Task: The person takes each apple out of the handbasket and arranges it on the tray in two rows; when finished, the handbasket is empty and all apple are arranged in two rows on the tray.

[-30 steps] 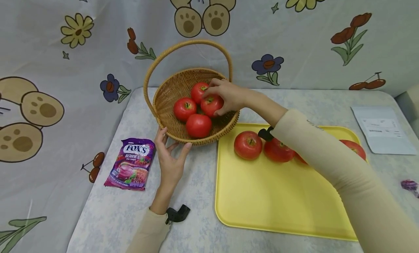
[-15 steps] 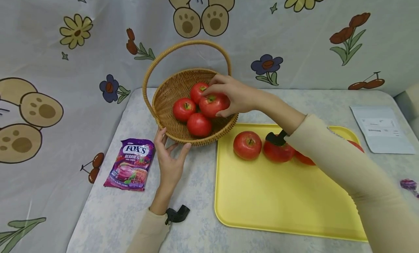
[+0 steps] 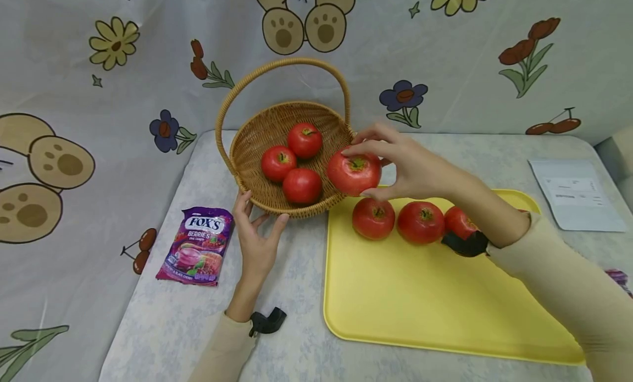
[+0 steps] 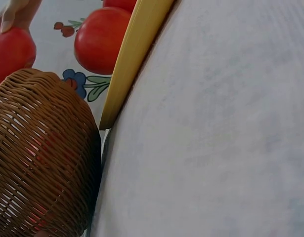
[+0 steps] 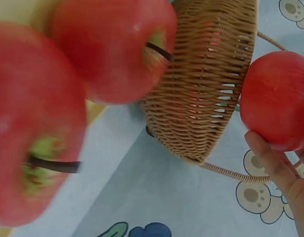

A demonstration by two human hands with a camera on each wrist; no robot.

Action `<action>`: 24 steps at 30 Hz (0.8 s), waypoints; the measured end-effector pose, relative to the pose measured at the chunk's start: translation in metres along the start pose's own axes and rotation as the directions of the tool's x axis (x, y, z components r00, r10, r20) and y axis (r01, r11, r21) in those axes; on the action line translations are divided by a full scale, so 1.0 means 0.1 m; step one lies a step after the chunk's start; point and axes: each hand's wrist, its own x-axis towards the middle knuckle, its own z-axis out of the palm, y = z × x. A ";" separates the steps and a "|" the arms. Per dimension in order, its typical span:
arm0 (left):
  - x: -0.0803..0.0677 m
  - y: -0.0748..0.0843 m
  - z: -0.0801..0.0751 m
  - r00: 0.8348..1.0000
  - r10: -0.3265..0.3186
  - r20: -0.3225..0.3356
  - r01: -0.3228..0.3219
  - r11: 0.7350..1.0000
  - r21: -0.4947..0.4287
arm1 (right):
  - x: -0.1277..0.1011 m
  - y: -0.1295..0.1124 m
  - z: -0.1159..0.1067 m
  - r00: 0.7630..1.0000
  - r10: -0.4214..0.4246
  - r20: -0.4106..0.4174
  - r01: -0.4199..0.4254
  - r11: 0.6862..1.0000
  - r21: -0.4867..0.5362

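My right hand (image 3: 405,162) grips a red apple (image 3: 353,172), fingers over its top and thumb below, beside the right rim of a wicker basket (image 3: 254,140). In the right wrist view that apple (image 5: 278,101) is off the basket's wall side, partly cut by the frame edge. My left hand (image 3: 257,244) rests spread against the basket's lower left outside, some fingers hidden behind it. Inside the tilted basket lie three apples (image 3: 303,187). Several more apples (image 3: 373,219) stand in a row along the back of the yellow tray (image 3: 420,294).
A purple candy bag (image 3: 198,247) lies left of my left hand. At the right back is a grey package (image 3: 576,195) with a label. Behind the table hangs a printed cloth (image 3: 445,68). The tray's edge lies close to the basket's right front.
My right hand has lifted one apple from among those in the basket and carried it right, past the rim. My left hand and the basket stay in place.
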 end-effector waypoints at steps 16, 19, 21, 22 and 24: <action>0.02 0.34 0.03 1.000 -0.006 0.022 0.007 1.000 -0.019 | -1.09 -0.15 0.42 0.997 0.072 -0.017 -0.073 0.997 -0.004; 0.02 0.34 0.03 1.000 -0.007 0.017 0.007 1.000 -0.014 | -1.23 -0.18 0.56 0.995 0.096 -0.005 -0.096 0.995 0.005; 0.02 0.33 0.02 1.000 -0.010 0.014 0.010 1.000 -0.007 | -1.29 -0.20 0.65 0.994 0.105 0.006 -0.105 0.994 0.031; 0.02 0.33 0.02 1.000 -0.009 0.012 0.009 1.000 -0.005 | -1.32 -0.20 0.69 0.994 0.108 0.014 -0.108 0.993 0.049; 0.01 0.33 0.02 1.000 -0.011 0.009 0.011 1.000 -0.002 | -1.36 -0.20 0.77 0.992 0.122 0.025 -0.124 0.989 0.080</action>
